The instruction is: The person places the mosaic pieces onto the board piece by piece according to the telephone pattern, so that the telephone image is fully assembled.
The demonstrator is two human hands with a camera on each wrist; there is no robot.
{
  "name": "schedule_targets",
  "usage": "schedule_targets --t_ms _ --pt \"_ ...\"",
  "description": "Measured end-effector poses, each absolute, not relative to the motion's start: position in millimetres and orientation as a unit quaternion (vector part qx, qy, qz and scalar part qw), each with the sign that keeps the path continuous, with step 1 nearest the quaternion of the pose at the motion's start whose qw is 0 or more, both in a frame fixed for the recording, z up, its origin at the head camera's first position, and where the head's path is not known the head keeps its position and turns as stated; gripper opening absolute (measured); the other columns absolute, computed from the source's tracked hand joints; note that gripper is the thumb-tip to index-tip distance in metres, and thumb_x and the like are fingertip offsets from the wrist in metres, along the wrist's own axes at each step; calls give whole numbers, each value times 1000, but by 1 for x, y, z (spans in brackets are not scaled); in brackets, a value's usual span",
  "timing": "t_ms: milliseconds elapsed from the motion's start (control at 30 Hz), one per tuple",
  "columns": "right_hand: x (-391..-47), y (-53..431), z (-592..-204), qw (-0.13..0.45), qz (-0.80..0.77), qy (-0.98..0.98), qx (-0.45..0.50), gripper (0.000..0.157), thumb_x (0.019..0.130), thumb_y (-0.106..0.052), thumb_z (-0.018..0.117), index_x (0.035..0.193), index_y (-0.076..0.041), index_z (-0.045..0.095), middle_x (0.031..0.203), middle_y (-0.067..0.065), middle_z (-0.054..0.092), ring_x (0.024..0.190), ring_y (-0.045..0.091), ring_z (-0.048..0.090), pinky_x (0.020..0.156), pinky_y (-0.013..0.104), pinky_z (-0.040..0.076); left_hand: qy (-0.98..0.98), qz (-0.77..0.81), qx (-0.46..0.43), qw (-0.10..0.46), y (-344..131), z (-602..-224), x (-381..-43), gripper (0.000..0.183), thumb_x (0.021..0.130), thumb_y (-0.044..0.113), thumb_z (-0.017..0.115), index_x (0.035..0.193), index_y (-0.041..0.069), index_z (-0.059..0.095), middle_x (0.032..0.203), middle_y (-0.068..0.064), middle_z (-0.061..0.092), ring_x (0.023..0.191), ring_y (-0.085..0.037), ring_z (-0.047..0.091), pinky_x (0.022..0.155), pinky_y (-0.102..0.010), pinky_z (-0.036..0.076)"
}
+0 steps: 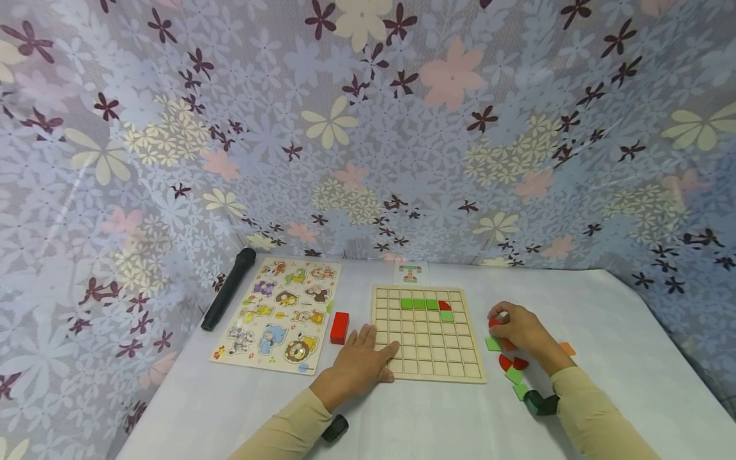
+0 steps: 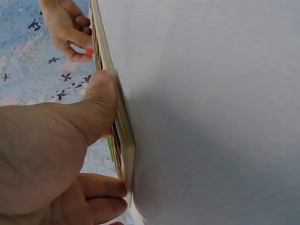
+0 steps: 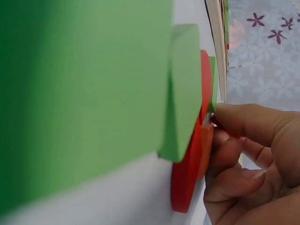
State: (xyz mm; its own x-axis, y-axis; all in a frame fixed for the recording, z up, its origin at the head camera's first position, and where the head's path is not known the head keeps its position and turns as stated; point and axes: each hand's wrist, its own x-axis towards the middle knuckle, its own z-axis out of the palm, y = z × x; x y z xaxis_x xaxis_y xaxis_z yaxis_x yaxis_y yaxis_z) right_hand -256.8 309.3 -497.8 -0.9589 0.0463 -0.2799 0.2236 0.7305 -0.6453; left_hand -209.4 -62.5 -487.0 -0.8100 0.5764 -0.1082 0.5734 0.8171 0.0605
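Note:
A wooden grid board [image 1: 428, 350] lies on the white table. In its upper part sit several green square tiles [image 1: 419, 304] and a red quarter-round tile [image 1: 444, 305]. My left hand [image 1: 358, 365] rests on the board's left edge, fingers spread, its thumb against the frame in the left wrist view. Right of the board, my right hand [image 1: 522, 329] pinches a red tile [image 3: 226, 128] between thumb and fingers, low over the loose tiles. Around it lie green squares [image 1: 513, 375], red quarter-rounds [image 1: 505, 362] and an orange tile [image 1: 567, 349].
A small pattern card [image 1: 411, 274] lies behind the board. To the left are a red block [image 1: 339, 328], an animal puzzle board [image 1: 276, 319] and a black microphone [image 1: 230, 287]. A flowered cloth [image 1: 368, 140] hangs along the table's back.

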Motion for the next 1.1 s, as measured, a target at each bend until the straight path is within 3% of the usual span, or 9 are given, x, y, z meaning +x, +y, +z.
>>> schedule_targets --t_ms 200,400,767,1100 --pt "-257 313 -494 98 -408 906 52 43 102 -21 61 141 -6 52 108 17 62 84 26 58 68 34 50 951 11 303 62 -62 -484 -209 65 92 51 65 152 31 49 157 -27 39 149 -40 34 120 -52 30" --pt "-261 312 -482 58 -504 861 41 51 100 -24 67 141 1 52 86 12 59 73 25 52 60 34 46 951 13 300 67 -62 -483 -208 65 91 50 67 151 31 50 157 -26 40 149 -40 34 120 -52 30" --pt "-277 292 -464 49 -546 835 32 60 94 -29 75 142 -1 52 90 6 65 79 28 58 63 35 48 951 13 300 68 -63 -483 -208 65 92 49 66 152 31 49 158 -26 39 150 -40 34 121 -52 29" --pt "-291 260 -454 67 -576 814 0 51 95 -23 73 138 -5 54 98 6 67 75 25 58 62 34 47 952 16 297 69 -62 -483 -208 65 91 49 66 152 31 50 158 -26 39 150 -40 33 121 -52 29"
